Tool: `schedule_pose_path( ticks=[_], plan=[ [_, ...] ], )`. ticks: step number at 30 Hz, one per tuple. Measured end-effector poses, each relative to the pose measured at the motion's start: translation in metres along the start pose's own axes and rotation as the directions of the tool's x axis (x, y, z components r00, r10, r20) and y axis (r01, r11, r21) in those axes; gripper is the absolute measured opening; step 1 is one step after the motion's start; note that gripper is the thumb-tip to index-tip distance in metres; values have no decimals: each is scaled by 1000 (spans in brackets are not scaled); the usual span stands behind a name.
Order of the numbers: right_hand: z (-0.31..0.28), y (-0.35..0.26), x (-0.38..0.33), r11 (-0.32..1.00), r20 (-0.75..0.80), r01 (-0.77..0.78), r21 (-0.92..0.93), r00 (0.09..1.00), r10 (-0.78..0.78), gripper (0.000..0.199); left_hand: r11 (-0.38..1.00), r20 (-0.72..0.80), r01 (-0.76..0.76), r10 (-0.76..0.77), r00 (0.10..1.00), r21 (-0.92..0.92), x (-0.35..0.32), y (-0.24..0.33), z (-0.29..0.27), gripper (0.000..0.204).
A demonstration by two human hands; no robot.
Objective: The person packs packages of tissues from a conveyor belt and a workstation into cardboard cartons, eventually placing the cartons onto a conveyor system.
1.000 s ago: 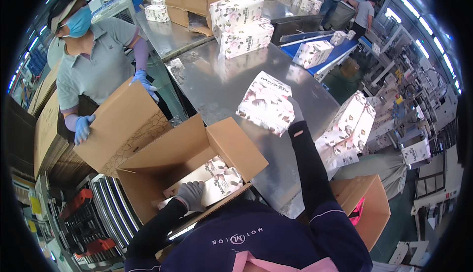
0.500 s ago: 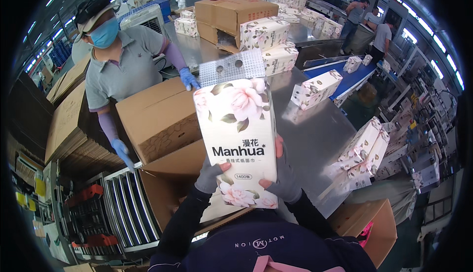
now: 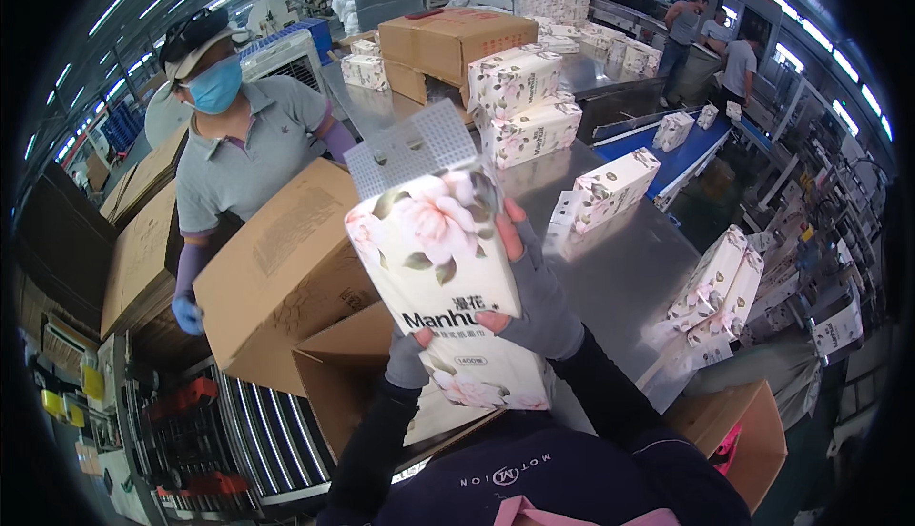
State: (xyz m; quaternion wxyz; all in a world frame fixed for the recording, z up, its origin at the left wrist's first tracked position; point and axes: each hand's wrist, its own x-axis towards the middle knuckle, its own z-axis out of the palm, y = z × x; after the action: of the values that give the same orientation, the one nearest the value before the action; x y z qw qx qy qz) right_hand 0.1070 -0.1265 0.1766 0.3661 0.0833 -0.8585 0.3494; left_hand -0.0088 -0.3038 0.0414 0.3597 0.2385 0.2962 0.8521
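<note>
A tall white hanging tissue pack [image 3: 434,259] with pink flowers is held up in front of me, its clear perforated hanging strip at the top. It looks bent across the middle, the upper half leaning left. My left hand [image 3: 408,356], in a grey fingerless glove, is closed on its left edge, thumb on the front. Higher up on the right edge, my right hand [image 3: 538,302] grips it in the same kind of glove, thumb across the front. Below and left of the pack is an open carton [image 3: 329,383]; its inside is mostly hidden.
A masked co-worker [image 3: 243,135] with blue gloves handles a brown carton [image 3: 276,269] beside the roller conveyor [image 3: 272,431]. Similar packs [image 3: 710,283] lie on the metal table [image 3: 610,269]. A blue belt [image 3: 691,159] carries more. Another open box [image 3: 739,431] stands at lower right.
The pack's upper half has tipped left and bent, and my right hand has slid higher up its edge. The co-worker's carton has tilted and shifted left.
</note>
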Motion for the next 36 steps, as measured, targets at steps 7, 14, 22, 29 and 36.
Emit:
schedule_pose_path(
  ticks=[7,14,22,29,36],
  plan=[
    [45,21,-69,930,198,-293,224,948,251,99,979,-73,-183,190,979,88,11,47,-21,63],
    [52,47,-94,-16,499,-612,791,630,595,61,942,-76,-25,53,996,335,29,67,28,68],
    [37,48,-84,-394,536,-368,842,489,688,53,719,94,22,-121,988,694,21,44,20,67],
    [17,65,-114,-289,488,-407,867,571,660,61,777,363,-145,-114,925,612,10,57,46,86],
    [17,42,-131,-146,341,-344,927,615,711,67,735,130,-63,-35,991,675,12,24,58,95]
  ],
)
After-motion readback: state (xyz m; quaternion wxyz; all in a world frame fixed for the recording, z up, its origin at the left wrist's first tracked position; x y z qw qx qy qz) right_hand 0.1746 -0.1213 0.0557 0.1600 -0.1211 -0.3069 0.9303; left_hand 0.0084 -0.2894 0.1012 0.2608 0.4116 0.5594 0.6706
